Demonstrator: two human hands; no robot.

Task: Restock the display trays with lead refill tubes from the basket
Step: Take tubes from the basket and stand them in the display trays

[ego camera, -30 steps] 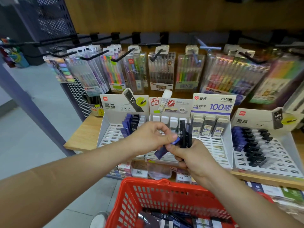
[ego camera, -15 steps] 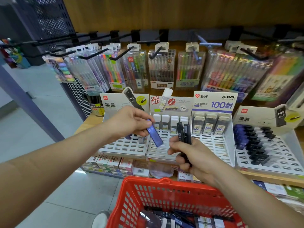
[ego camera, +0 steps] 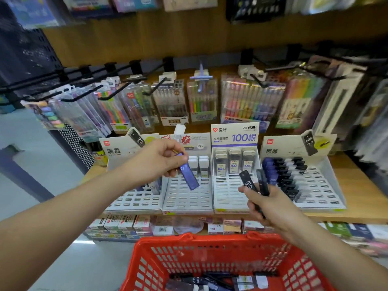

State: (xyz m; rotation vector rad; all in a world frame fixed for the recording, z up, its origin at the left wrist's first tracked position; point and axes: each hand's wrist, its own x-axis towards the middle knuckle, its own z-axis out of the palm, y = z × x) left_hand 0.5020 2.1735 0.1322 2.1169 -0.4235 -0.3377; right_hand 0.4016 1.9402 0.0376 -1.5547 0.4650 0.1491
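At 6 o'clock, low in the view, a red basket [ego camera: 189,261] is seen, with dark and blue lead refill tubes [ego camera: 201,282] lying loose on its floor. At 12 o'clock from it, four slotted display trays [ego camera: 184,204] are ranged side by side on a wooden shelf [ego camera: 361,185]. The rightmost tray [ego camera: 321,199], at 3 o'clock, is filled along its back rows. A blue tube [ego camera: 189,177] is pinched at its top end by the curled fingers [ego camera: 180,157] of the left hand [ego camera: 159,160] and hangs tilted above the second tray. Black tubes [ego camera: 248,184] are gripped upright in the closed right hand [ego camera: 270,204].
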